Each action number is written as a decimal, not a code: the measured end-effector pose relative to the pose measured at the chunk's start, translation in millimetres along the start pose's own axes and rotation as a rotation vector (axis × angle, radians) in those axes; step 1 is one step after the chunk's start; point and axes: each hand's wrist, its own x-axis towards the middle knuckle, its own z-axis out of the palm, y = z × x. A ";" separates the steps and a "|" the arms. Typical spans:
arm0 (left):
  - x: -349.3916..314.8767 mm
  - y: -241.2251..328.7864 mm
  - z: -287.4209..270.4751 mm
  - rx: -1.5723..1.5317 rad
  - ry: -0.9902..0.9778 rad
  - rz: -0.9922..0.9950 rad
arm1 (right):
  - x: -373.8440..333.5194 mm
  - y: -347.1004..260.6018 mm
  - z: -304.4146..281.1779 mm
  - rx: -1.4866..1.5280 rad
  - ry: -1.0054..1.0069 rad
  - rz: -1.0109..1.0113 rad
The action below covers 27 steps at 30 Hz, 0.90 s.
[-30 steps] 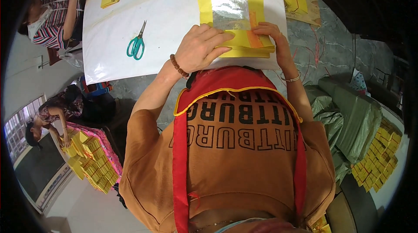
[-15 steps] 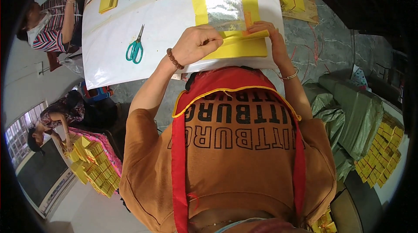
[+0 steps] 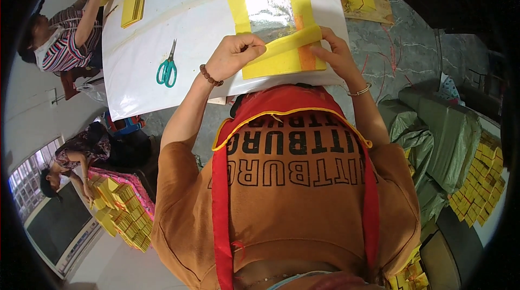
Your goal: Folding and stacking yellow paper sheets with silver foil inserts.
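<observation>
By the near edge of our white-covered table [image 3: 143, 30], we're likely folding the yellow rectangular paper sheet with a silver square [image 3: 271, 18]. Our left hand [image 3: 234, 54] pinches its raised flap [image 3: 287, 43]; our right hand [image 3: 337, 53], fingertips partly hidden, seems to grip the other end. Next calls for even tension.

White worktop [image 3: 200, 13]: teal-handled scissors [image 3: 170, 60] lying open-side up, left; thin yellow paper stack [image 3: 133, 7] beyond. Red strings [image 3: 392, 54] on grey floor [image 3: 374, 38]. Right: green sheeting [image 3: 449, 138], yellow bundles [image 3: 478, 184] beside it. Left: striped-top co-worker [image 3: 73, 46]; another co-worker [image 3: 81, 152] bends over yellow stacks [image 3: 127, 217].
</observation>
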 end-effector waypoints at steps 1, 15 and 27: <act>-0.4 -1.1 -0.3 0.001 0.003 0.000 | 1.2 0.8 -0.2 0.001 -0.002 -0.002; 2.0 -30.6 -10.3 0.649 0.201 0.480 | 22.0 -8.7 -8.5 -0.254 -0.060 -0.240; -25.5 3.0 -4.5 0.589 0.219 0.610 | 20.1 -58.3 -19.6 -0.498 -0.400 -0.421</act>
